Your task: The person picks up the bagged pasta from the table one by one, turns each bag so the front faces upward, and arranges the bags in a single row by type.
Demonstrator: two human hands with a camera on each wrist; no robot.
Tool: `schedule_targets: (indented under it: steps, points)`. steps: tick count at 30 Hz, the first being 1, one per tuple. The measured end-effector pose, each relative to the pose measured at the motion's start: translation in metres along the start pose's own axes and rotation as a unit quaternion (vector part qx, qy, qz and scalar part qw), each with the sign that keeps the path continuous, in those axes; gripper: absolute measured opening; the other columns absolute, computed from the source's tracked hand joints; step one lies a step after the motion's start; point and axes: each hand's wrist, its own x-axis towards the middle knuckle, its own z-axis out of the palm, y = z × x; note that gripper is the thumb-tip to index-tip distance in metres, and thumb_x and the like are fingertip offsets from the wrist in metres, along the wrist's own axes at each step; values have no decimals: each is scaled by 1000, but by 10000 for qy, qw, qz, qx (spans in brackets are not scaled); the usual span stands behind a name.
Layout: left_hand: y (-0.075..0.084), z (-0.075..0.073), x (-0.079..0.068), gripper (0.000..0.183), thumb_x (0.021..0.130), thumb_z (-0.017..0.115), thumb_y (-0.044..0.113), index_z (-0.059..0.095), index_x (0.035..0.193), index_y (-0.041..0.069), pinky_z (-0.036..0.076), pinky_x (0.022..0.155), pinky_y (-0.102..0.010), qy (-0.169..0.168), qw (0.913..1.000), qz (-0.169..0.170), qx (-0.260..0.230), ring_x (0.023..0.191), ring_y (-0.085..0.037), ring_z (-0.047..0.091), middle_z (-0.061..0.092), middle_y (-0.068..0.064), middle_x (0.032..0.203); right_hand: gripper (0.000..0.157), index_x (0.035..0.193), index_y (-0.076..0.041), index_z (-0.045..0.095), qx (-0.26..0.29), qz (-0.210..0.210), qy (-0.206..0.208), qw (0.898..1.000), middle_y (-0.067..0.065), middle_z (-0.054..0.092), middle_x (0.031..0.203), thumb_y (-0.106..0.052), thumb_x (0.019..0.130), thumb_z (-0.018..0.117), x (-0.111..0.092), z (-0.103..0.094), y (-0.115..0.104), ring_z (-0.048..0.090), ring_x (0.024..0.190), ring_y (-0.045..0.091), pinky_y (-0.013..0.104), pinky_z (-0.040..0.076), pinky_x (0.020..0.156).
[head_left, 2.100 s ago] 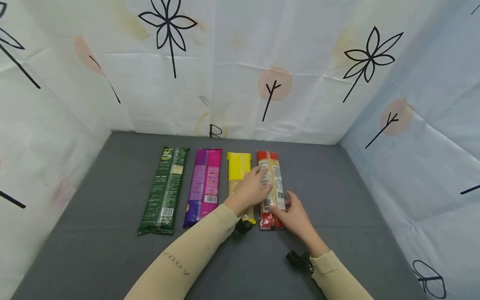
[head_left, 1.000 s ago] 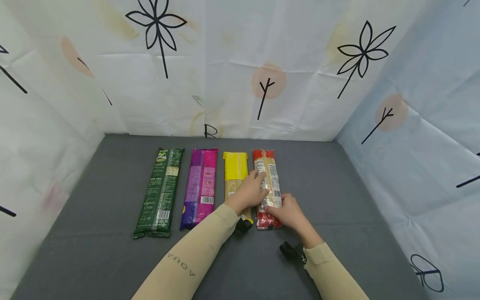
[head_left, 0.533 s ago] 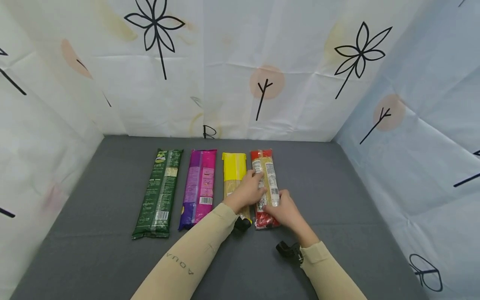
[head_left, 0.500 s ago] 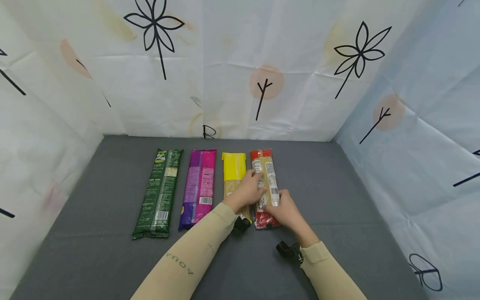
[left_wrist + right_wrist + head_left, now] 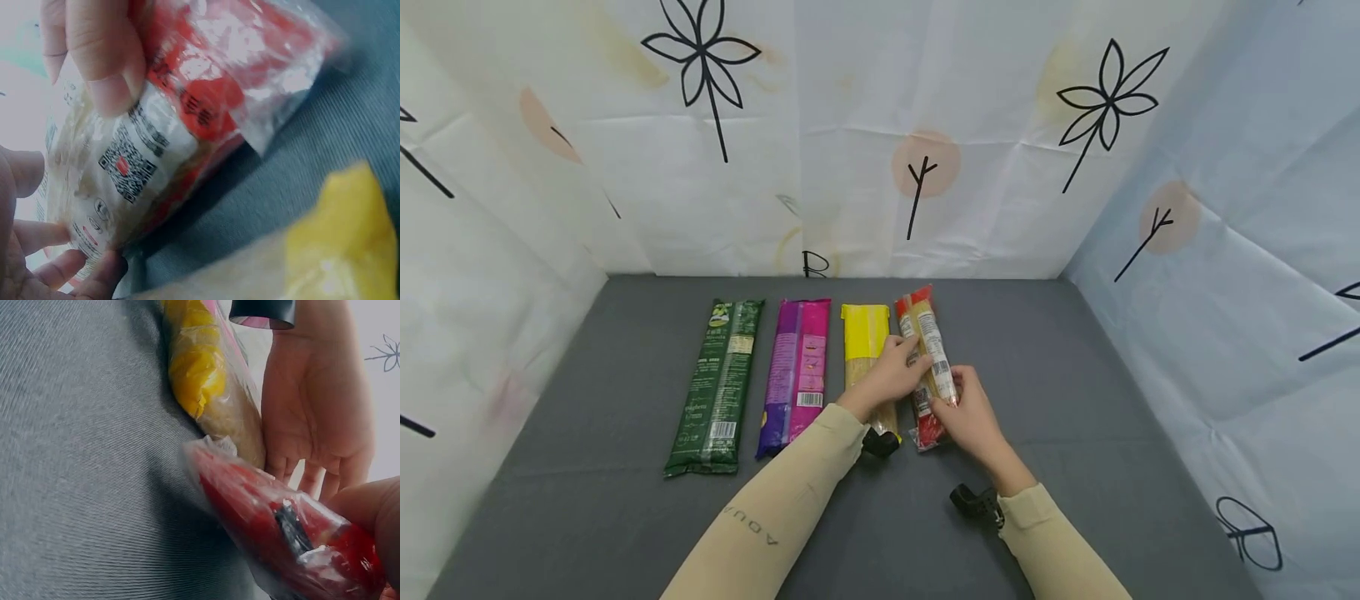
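A red noodle packet (image 5: 934, 343), with a clear middle and pale printed labels, is tilted, its far end turned to the left. My left hand (image 5: 889, 374) holds it by the left side, fingers curled at its edge in the left wrist view. Lower on the right side my right hand (image 5: 972, 414) grips it, thumb (image 5: 109, 81) over the top and fingers hidden. The packet's red near end (image 5: 281, 519) hangs close over the cloth in the right wrist view. Just left, partly under my left hand and wrist, lies a yellow noodle packet (image 5: 865, 333).
Farther left on the grey cloth (image 5: 587, 517) lie a purple-and-pink packet (image 5: 797, 367) and a dark green packet (image 5: 715, 392), roughly side by side. White patterned fabric (image 5: 850, 167) walls the back and both sides. A black wrist camera (image 5: 973, 502) sits at my right wrist.
My right hand has closed in on the red noodle packet's side. The packet has turned, its far end swinging left and its right side rising. The other packets stay in place.
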Motion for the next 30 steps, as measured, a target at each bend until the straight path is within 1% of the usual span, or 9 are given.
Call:
schedule_targets:
  steps: [3, 8, 11, 13, 17, 19, 22, 26, 30]
  points:
    - [2, -3, -2, 66, 100, 48, 43, 29, 152, 7, 40, 100, -41, -21, 9993, -55, -356, 119, -28, 44, 31, -18, 143, 47, 127, -6, 41, -454, -115, 60, 9989, 17, 59, 111, -9, 88, 66, 0, -2, -4, 61, 83, 22, 31, 52, 59]
    - [6, -9, -4, 69, 99, 47, 46, 30, 151, 4, 33, 107, -45, -88, 9973, -27, -734, 131, -30, 38, 33, -19, 149, 46, 129, -10, 43, -1308, -284, 145, 9909, 12, 61, 102, -11, 88, 67, -2, -7, -13, 60, 76, 20, 31, 49, 56]
    - [5, -14, -5, 65, 100, 48, 43, 34, 149, 4, 37, 105, -46, -152, 9916, -82, -1281, 130, -31, 42, 40, -17, 146, 47, 129, -9, 45, -1669, -499, 117, 9846, 10, 60, 98, -9, 88, 67, -3, -8, -19, 58, 71, 19, 32, 48, 55]
    - [5, -16, -5, 62, 101, 48, 41, 36, 149, 4, 42, 101, -44, -243, 9791, -272, -2001, 125, -30, 48, 46, -16, 142, 47, 129, -8, 47, -1950, -739, 158, 9779, 9, 60, 98, -7, 87, 68, -5, -8, -23, 58, 72, 19, 34, 48, 56]
    - [2, -20, -5, 58, 100, 51, 38, 42, 144, 0, 50, 92, -42, -339, 9345, -717, -3470, 114, -30, 57, 54, -17, 130, 46, 125, -5, 53, -2598, -1374, 438, 9548, 9, 62, 102, -3, 82, 70, -8, -4, -28, 60, 79, 22, 40, 50, 63]
    - [1, -22, -5, 57, 99, 53, 37, 44, 141, -2, 50, 92, -42, -304, 9159, -888, -3903, 111, -31, 59, 55, -18, 127, 44, 122, -5, 56, -2938, -1637, 576, 9400, 10, 63, 105, -2, 81, 70, -10, -1, -30, 61, 84, 25, 43, 52, 65]
    - [-2, -24, -4, 55, 97, 58, 34, 49, 134, -6, 50, 91, -43, -191, 9009, -1077, -4201, 104, -30, 63, 59, -19, 121, 40, 118, -8, 58, -3363, -1900, 684, 9198, 8, 63, 108, -2, 81, 71, -13, 5, -30, 61, 88, 27, 45, 53, 64]
    - [-4, -23, -4, 54, 93, 65, 33, 50, 128, -5, 52, 88, -42, 22, 8991, -1345, -4167, 94, -25, 67, 62, -18, 114, 38, 115, -11, 59, -3793, -2241, 792, 8942, 6, 62, 111, -1, 81, 72, -18, 13, -30, 60, 92, 28, 45, 54, 59]
    - [0, -22, -10, 54, 89, 70, 32, 47, 125, -3, 55, 82, -38, 361, 9056, -1427, -3979, 83, -20, 67, 61, -17, 110, 42, 115, -10, 60, -4108, -2595, 960, 8688, 8, 60, 116, -1, 77, 75, -22, 18, -28, 59, 98, 30, 46, 54, 56]
